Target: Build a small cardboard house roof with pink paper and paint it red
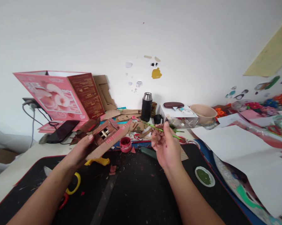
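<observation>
Surface [18,156] clutter runs from wall to near edge, with a black mat [141,187] spread under both forearms. A pink printed box [58,97] stands open at the back left, a dark phone [62,131] leaning at its foot, and loose white paper sheets [244,150] cover the right side. Between them stand a black flask [146,107] and a beige bowl [203,113].

The left hand [81,151] is clamped on a cardboard model house [108,137], brown with pink-red paint along one edge, lifted clear of the mat and tilted up to the right. The right hand [166,147], fingers pinched together, holds a thin green paintbrush [159,128]. Its long axis runs up-left to down-right, the tip end pointing left toward the house, close to the raised corner but apart from it.

Just below that gap sits a small red paint pot [125,144]. A green paint lid [204,176] lies near the right wrist, and yellow-handled scissors [74,186] peek from under the left forearm.
</observation>
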Available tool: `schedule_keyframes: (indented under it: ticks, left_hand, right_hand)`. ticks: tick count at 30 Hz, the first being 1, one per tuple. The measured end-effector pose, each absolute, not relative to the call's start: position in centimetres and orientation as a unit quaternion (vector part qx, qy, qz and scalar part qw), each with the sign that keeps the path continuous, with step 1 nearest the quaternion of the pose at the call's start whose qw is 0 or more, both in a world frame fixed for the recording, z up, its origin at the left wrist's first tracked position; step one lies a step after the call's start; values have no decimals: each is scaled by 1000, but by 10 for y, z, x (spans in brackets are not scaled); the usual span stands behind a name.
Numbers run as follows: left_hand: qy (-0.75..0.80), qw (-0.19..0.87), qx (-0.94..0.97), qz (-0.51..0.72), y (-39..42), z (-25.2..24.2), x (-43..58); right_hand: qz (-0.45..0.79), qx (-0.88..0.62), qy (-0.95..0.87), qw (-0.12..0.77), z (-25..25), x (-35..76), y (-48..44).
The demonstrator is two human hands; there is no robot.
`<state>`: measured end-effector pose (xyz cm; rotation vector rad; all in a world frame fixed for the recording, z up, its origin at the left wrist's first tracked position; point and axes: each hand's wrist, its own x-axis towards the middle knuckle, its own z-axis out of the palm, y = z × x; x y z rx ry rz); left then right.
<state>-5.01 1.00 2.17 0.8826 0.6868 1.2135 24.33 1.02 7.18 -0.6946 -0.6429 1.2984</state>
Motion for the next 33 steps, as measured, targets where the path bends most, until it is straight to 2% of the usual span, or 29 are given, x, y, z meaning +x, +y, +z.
schedule_keyframes:
  ticks: [6,18,33]
  left_hand:
    - [351,647,403,544,12,12,-64]
    - [343,629,400,571,16,-6,-65]
    - [335,622,406,580,14,2,-58]
  right_hand:
    - [587,-310,-300,685,70,241,8]
    - [585,-310,-298,688,70,241,8]
    - [582,-308,-313,684,69,240,7]
